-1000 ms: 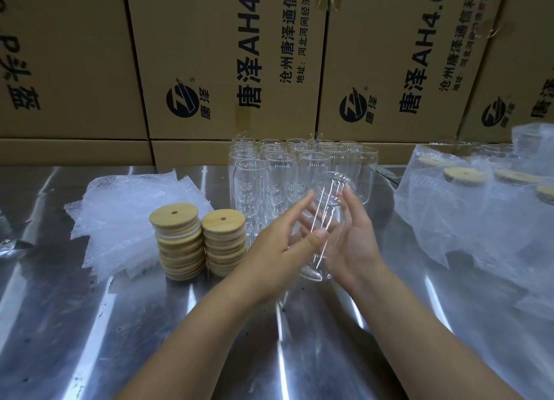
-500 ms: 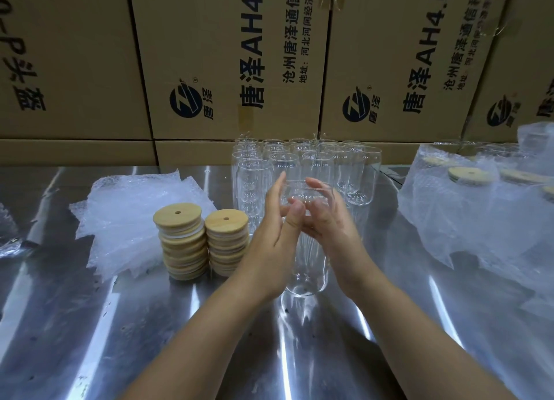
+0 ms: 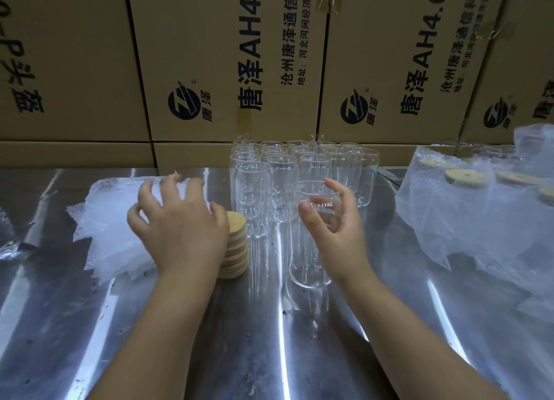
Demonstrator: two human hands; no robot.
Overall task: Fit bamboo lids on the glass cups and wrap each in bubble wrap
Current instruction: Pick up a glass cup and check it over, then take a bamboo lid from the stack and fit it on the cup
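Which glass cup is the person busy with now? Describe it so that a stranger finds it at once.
On the steel table, a cluster of empty glass cups stands before the cardboard boxes. One glass cup stands alone in front of that cluster, nearer the person, right of the bamboo lid stack. Only this one has the right hand at its upper part.

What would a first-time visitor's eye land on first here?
Two bare hands mid-frame: the left hand spreads above a stack of round bamboo lids, the right hand curls round a tall clear glass cup standing on the shiny metal table. Behind them, a cluster of empty clear glasses stands before big brown cardboard boxes.
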